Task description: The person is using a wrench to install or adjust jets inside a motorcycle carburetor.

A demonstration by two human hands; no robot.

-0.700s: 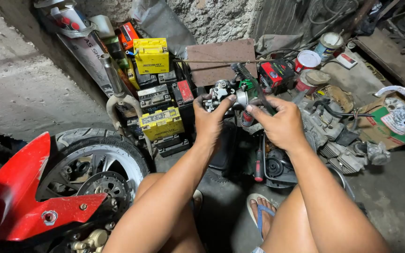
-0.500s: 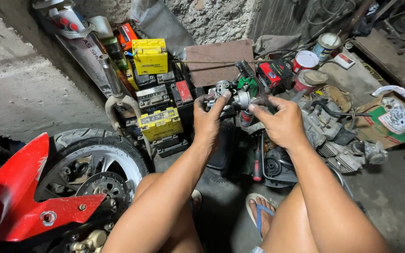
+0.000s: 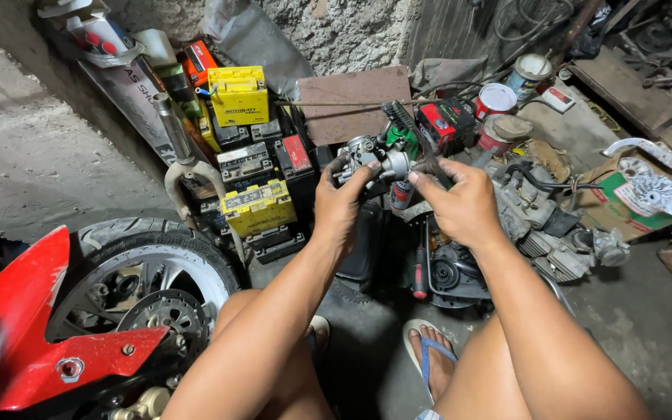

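Left hand and right hand both still clenched on the carburetor. It sits slightly lower than before.

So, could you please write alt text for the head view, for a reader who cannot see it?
Two bare hands, left hand and right hand, hold a small grey metal carburettor above a cluttered workshop floor. Stacked yellow and black batteries sit behind, a red-fendered motorcycle wheel at left.

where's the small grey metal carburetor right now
Head view, upper centre: the small grey metal carburetor is held up between the left hand and right hand, above the black engine.
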